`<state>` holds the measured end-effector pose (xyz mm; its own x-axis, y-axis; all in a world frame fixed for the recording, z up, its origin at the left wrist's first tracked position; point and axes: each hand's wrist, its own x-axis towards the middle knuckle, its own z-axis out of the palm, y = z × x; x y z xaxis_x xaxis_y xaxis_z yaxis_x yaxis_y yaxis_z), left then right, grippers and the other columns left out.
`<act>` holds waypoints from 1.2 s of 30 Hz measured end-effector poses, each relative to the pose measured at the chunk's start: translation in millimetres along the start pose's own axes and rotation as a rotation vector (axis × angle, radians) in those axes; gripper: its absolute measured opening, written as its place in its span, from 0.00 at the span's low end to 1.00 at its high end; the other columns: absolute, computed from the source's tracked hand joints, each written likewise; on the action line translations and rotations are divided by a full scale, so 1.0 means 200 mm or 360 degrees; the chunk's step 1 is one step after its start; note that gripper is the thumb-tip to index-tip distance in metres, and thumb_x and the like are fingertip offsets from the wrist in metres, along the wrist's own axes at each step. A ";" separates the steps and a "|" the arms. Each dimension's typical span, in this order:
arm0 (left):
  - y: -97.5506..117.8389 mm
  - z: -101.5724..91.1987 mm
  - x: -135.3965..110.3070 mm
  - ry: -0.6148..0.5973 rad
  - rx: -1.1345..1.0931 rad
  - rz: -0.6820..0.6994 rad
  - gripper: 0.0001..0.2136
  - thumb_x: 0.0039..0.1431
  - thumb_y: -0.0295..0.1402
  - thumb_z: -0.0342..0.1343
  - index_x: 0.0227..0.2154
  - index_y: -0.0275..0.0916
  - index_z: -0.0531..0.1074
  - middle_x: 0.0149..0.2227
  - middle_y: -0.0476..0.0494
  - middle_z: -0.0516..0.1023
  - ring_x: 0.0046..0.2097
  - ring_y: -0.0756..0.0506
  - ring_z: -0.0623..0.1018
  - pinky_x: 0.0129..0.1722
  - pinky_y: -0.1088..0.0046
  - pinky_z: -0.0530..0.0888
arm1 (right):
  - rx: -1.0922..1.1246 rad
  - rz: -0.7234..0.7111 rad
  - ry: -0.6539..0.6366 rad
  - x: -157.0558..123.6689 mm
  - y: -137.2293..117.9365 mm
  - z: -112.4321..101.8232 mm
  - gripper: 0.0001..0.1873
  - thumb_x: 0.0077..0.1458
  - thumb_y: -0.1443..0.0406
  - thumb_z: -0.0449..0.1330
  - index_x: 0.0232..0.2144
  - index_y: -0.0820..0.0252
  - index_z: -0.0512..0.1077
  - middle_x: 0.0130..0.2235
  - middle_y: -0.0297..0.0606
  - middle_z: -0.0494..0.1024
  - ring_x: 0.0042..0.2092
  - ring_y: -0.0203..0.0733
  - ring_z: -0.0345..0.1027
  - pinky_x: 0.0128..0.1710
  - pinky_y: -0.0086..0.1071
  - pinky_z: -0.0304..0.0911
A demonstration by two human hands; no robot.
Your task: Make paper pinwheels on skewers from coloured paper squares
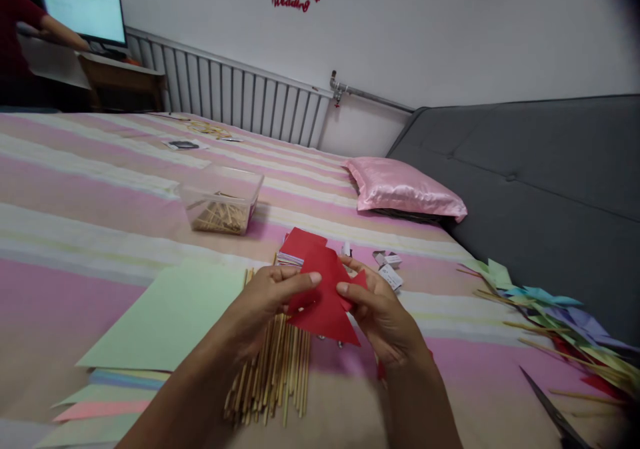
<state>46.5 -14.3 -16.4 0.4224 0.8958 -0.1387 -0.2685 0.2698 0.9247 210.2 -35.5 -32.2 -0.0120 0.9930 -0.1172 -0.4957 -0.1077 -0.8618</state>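
Observation:
Both hands hold one piece of red paper (325, 295) with cut or folded flaps, raised over the bed. My left hand (273, 295) pinches its left side, thumb on top. My right hand (375, 302) grips the right side, where a flap bends up beside the thumb. Below and to the left lies a bundle of thin wooden sticks (273, 375). Just behind the held paper is a stack of small paper squares (301, 243), red on top. Small boxes (390, 277) lie beyond my right hand.
Coloured paper sheets (165, 322) are piled at left. A clear plastic box (223, 202) holds short sticks. At right lie scissors (550, 409) and paper pinwheels (565, 315) on sticks. A pink pillow (405, 185) rests by the grey headboard (525, 162). Another person's arm (63, 32) is by a monitor (83, 7).

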 end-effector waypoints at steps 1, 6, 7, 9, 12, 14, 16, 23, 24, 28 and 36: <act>0.00 0.00 0.00 -0.0015 0.0061 -0.0013 0.09 0.45 0.36 0.64 0.20 0.34 0.76 0.20 0.45 0.74 0.23 0.51 0.71 0.24 0.78 0.68 | -0.0013 0.0012 -0.0030 0.00 0.00 0.00 0.33 0.38 0.69 0.68 0.48 0.59 0.63 0.28 0.32 0.77 0.26 0.35 0.69 0.29 0.28 0.65; -0.03 0.01 0.00 -0.0074 0.0122 -0.0089 0.12 0.39 0.34 0.67 0.26 0.32 0.78 0.26 0.41 0.79 0.28 0.46 0.76 0.30 0.73 0.71 | -0.0095 0.0121 -0.0142 0.00 0.01 0.00 0.38 0.35 0.70 0.69 0.50 0.60 0.62 0.29 0.34 0.78 0.31 0.40 0.72 0.35 0.34 0.66; -0.03 0.01 0.00 -0.0076 0.0145 -0.0095 0.12 0.39 0.34 0.67 0.27 0.31 0.78 0.26 0.41 0.79 0.29 0.46 0.76 0.30 0.73 0.71 | -0.0106 0.0128 -0.0149 0.00 0.01 0.00 0.38 0.34 0.70 0.70 0.50 0.60 0.62 0.29 0.34 0.77 0.31 0.40 0.72 0.36 0.35 0.66; -0.03 0.01 0.01 -0.0078 0.0203 -0.0113 0.12 0.39 0.33 0.67 0.27 0.31 0.78 0.25 0.42 0.79 0.28 0.46 0.76 0.30 0.73 0.71 | -0.0137 0.0125 -0.0166 0.00 0.01 -0.01 0.39 0.34 0.70 0.70 0.51 0.60 0.62 0.29 0.33 0.77 0.31 0.40 0.72 0.36 0.35 0.66; -0.03 0.01 0.01 -0.0094 0.0241 -0.0109 0.11 0.40 0.32 0.66 0.28 0.32 0.78 0.24 0.43 0.79 0.28 0.46 0.76 0.30 0.74 0.71 | -0.0199 0.0102 -0.0184 0.00 0.01 -0.02 0.39 0.35 0.69 0.70 0.51 0.60 0.62 0.26 0.31 0.76 0.29 0.38 0.71 0.34 0.32 0.65; -0.03 0.01 0.01 -0.0111 0.0228 -0.0085 0.10 0.40 0.31 0.65 0.28 0.32 0.78 0.24 0.44 0.79 0.28 0.46 0.77 0.31 0.74 0.71 | -0.0231 0.0075 -0.0193 0.00 0.01 -0.03 0.39 0.36 0.69 0.70 0.52 0.60 0.61 0.25 0.31 0.75 0.27 0.36 0.70 0.31 0.30 0.64; -0.03 0.01 0.01 -0.0100 0.0218 -0.0071 0.10 0.39 0.29 0.64 0.28 0.33 0.79 0.24 0.44 0.79 0.29 0.46 0.77 0.31 0.73 0.71 | -0.0259 0.0047 -0.0194 0.00 0.01 -0.03 0.39 0.36 0.69 0.70 0.52 0.61 0.61 0.25 0.30 0.75 0.26 0.34 0.68 0.29 0.28 0.63; -0.05 0.02 0.02 0.0068 0.0191 -0.0018 0.05 0.37 0.28 0.63 0.22 0.33 0.76 0.20 0.45 0.76 0.26 0.46 0.75 0.28 0.73 0.70 | -0.0364 -0.0106 -0.0108 -0.01 0.02 0.01 0.37 0.39 0.66 0.69 0.53 0.58 0.60 0.30 0.34 0.77 0.28 0.35 0.70 0.31 0.30 0.64; -0.06 0.02 0.02 0.0146 0.0159 0.0015 0.05 0.37 0.28 0.64 0.21 0.33 0.76 0.20 0.46 0.76 0.25 0.46 0.75 0.27 0.74 0.70 | -0.0411 -0.0186 -0.0068 0.00 0.03 0.01 0.37 0.40 0.65 0.68 0.53 0.57 0.60 0.32 0.36 0.78 0.31 0.37 0.71 0.32 0.32 0.65; -0.06 -0.01 0.06 0.0516 -0.0011 0.0168 0.09 0.34 0.28 0.66 0.22 0.31 0.76 0.22 0.44 0.78 0.25 0.49 0.74 0.26 0.77 0.69 | -0.0702 -0.0694 0.0161 0.01 0.03 0.02 0.32 0.42 0.64 0.68 0.50 0.54 0.63 0.42 0.39 0.74 0.43 0.41 0.68 0.40 0.35 0.64; -0.01 -0.06 0.08 0.0659 -0.0503 0.0072 0.08 0.38 0.23 0.63 0.26 0.31 0.75 0.24 0.45 0.79 0.23 0.50 0.75 0.23 0.78 0.71 | -0.1380 -0.0777 -0.0301 -0.06 0.00 0.01 0.13 0.50 0.71 0.60 0.39 0.54 0.75 0.26 0.31 0.75 0.25 0.32 0.67 0.24 0.26 0.63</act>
<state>43.4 3.6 -24.5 0.0438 0.9564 -0.2886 -0.5537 0.2637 0.7898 207.6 -47.1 -29.7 -0.1514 0.9210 0.3589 0.3174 0.3892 -0.8647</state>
